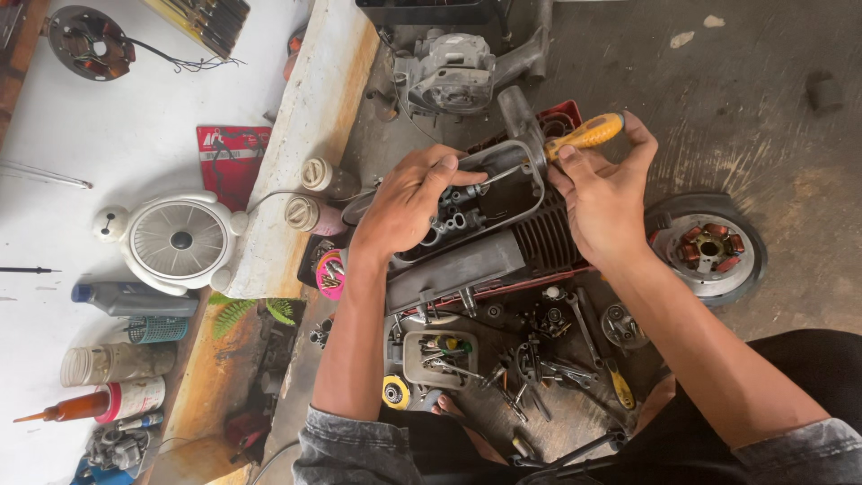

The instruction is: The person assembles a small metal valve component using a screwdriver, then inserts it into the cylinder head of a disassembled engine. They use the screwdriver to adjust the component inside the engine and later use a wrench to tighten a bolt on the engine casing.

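The right hand (603, 199) is pinching a yellow-handled screwdriver (575, 139), its tip probing the opened engine head (489, 202). The left hand (404, 202) is curling its fingers over the rim. Parts below the fingers are lying loose, reassembly not begun.

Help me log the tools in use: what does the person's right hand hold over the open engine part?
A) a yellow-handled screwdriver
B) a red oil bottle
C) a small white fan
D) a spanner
A: the right hand grips a yellow-handled screwdriver, its shaft reaching into the open engine part that the left hand steadies.
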